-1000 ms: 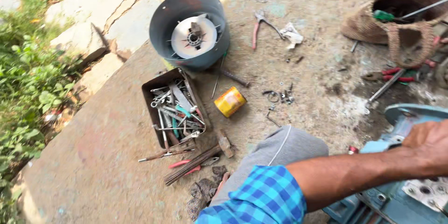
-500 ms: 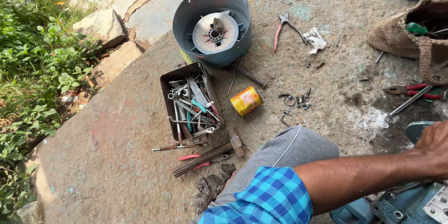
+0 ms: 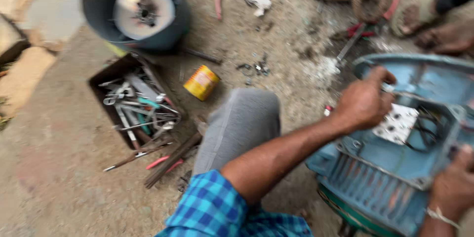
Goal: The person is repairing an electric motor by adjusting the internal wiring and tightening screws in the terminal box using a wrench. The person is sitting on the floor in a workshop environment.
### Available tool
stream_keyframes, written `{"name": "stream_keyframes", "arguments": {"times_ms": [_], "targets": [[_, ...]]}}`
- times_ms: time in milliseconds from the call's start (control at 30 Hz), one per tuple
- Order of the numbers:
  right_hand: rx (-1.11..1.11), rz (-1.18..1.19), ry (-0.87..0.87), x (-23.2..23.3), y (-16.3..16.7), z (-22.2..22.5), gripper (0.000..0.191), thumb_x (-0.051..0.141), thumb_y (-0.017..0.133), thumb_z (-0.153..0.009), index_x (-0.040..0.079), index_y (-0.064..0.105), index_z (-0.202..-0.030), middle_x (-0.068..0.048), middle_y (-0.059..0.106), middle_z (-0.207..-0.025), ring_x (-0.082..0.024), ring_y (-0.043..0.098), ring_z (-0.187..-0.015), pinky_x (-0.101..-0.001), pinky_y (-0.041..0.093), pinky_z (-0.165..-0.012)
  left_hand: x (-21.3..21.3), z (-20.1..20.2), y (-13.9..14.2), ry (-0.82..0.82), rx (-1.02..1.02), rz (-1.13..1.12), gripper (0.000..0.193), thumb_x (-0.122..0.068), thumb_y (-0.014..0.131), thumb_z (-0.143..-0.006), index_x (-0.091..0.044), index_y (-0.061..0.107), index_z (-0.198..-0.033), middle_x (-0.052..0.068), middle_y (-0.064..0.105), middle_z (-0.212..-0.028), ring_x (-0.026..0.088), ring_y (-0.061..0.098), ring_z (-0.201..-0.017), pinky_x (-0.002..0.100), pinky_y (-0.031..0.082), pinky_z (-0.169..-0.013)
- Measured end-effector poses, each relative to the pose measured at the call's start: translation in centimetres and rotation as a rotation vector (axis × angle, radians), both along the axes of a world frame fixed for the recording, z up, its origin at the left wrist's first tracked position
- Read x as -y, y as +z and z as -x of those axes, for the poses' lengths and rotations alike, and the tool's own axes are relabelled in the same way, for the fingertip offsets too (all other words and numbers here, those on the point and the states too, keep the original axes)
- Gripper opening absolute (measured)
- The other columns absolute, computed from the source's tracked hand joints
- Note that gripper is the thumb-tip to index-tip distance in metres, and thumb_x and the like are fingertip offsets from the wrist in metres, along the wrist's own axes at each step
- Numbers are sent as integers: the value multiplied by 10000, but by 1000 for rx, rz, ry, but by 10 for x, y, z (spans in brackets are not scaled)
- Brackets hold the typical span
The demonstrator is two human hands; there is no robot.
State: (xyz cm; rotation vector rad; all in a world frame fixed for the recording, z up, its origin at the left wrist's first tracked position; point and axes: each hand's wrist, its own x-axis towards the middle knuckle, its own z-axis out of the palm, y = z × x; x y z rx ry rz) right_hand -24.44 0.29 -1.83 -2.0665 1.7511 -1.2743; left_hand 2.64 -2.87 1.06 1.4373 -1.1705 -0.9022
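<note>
Left hand (image 3: 364,103) curled, fingertips gripping rim of blue ribbed metal motor housing (image 3: 395,178), right hand (image 3: 454,187) clasping its near edge, white terminal plate (image 3: 397,123) between, open box of tools (image 3: 136,106) well apart.

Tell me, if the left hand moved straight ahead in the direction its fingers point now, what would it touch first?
The left hand points up and to the right, and its fingers already lie on the upper rim of the blue motor housing. That rim is probably the first contact, though blur makes depth uncertain.
</note>
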Motion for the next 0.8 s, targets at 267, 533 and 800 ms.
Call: {"name": "stream_keyframes", "arguments": {"times_ms": [267, 533, 800], "targets": [[139, -32, -61, -6, 9, 11, 349, 87, 698, -1100, 67, 389, -1261, -37, 576, -907, -122, 558, -834, -288, 458, -764, -19, -10, -33, -118, 154, -191, 202, -124, 687, -893, -113, 629, -1087, 112, 725, -841, 287, 731, -775, 482, 543, -677], [99, -40, -78, -4, 26, -9, 306, 93, 673, -1076, 81, 398, -1208, -39, 609, -912, -114, 644, -816, -286, 542, -733, -14, 5, -61, -142, 212, 68, 179, -130, 773, -825, -117, 781, -1003, 143, 739, -913, 344, 725, -820, 516, 570, -723], [121, -15, -42, -1, 17, 0, 288, 87, 659, -1087, 75, 402, -1219, -60, 632, -975, -127, 649, -849, -288, 564, -733, 0, 17, -80, -88, 235, 83, 120, -68, 734, -879, -85, 790, -984, 183, 750, -954, 368, 730, -855, 523, 579, -752]]}}
